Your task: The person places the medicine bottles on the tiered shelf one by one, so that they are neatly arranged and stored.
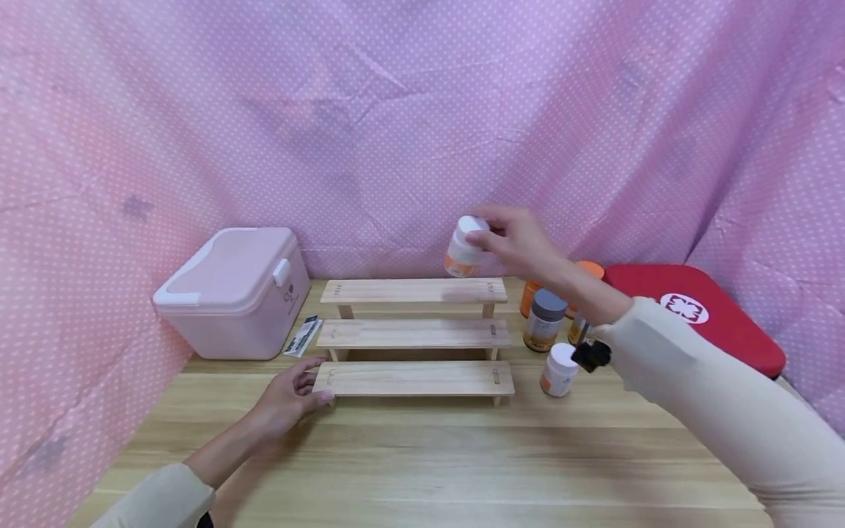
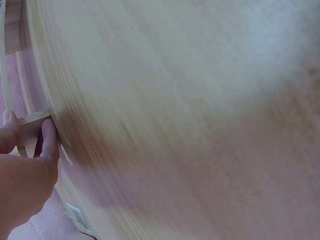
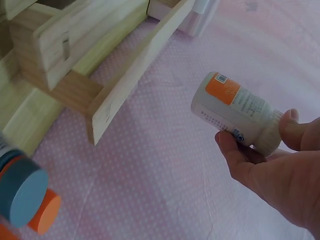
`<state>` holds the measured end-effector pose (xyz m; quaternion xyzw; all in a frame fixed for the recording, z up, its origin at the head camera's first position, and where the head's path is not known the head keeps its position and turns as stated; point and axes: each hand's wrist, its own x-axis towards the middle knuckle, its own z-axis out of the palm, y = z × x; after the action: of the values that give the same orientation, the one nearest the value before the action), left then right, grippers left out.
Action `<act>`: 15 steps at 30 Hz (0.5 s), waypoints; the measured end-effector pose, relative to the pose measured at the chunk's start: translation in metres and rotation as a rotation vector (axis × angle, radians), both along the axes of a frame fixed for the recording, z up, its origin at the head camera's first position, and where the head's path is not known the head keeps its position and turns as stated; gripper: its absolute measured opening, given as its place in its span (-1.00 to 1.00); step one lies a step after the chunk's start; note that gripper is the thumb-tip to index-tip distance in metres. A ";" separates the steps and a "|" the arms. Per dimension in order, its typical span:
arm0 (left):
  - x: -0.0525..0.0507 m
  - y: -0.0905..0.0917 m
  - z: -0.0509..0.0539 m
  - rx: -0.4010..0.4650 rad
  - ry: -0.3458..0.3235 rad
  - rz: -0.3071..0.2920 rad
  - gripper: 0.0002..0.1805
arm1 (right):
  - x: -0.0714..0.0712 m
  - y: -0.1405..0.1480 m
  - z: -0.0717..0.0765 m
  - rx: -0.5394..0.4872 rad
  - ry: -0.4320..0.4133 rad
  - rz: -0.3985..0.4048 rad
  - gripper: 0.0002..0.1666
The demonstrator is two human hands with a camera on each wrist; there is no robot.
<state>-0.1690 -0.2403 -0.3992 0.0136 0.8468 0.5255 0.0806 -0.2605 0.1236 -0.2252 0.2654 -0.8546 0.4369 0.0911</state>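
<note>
My right hand (image 1: 521, 238) grips a white pill bottle (image 1: 465, 249) with an orange-and-white label near its cap, in the air above the top step of a three-step wooden rack (image 1: 412, 378). In the right wrist view the bottle (image 3: 232, 107) lies tilted, fingers on one side of its neck and thumb on the other. My left hand (image 1: 287, 400) holds the left end of the rack's lowest step, thumb at the front edge. The left wrist view shows its fingers (image 2: 48, 140) against a wooden leg under that step.
Right of the rack stand a second white bottle (image 1: 559, 370), a grey-capped bottle (image 1: 545, 323) and orange-capped bottles (image 1: 590, 269). Behind them lies a red first-aid case (image 1: 726, 323). A pale pink lidded box (image 1: 231, 293) and a small flat packet (image 1: 303, 336) are on the left.
</note>
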 end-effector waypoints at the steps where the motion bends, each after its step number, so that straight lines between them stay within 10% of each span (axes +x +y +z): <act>1: 0.000 0.000 0.000 0.004 -0.003 0.000 -0.24 | -0.003 -0.006 0.000 -0.003 -0.012 0.004 -0.56; 15: 0.000 0.000 0.001 -0.002 0.008 -0.007 -0.25 | -0.038 -0.086 -0.007 -0.016 -0.160 0.099 -0.66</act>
<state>-0.1694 -0.2407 -0.3984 0.0184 0.8477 0.5243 0.0790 -0.2981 0.0379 -0.2318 0.2709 -0.8416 0.4673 0.0031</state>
